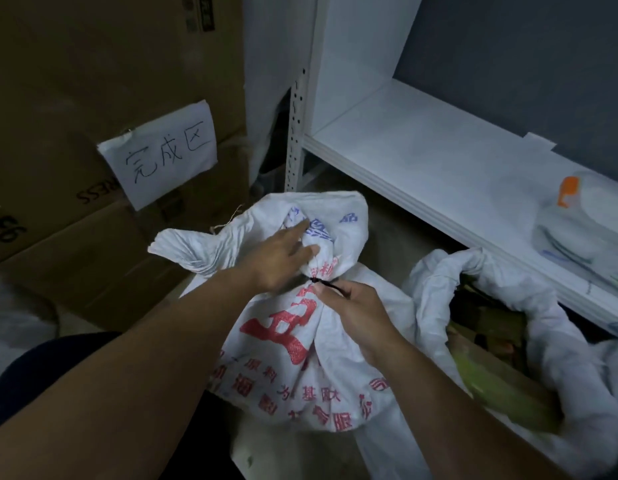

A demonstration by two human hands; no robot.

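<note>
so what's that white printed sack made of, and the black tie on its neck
White sack with red print: looks like woven plastic, matte, crisp crinkled folds. Thin black tie round its neck: likely a stiff plastic cable tie, too small to be sure.

one wide-angle view, worn on the person's head, faces forward and steeply down, close over the left hand (276,263) and right hand (356,306) at the black tie (326,285) of a white sack (300,348), cardboard boxes (93,81) left, white shelf (422,150) right.
</note>
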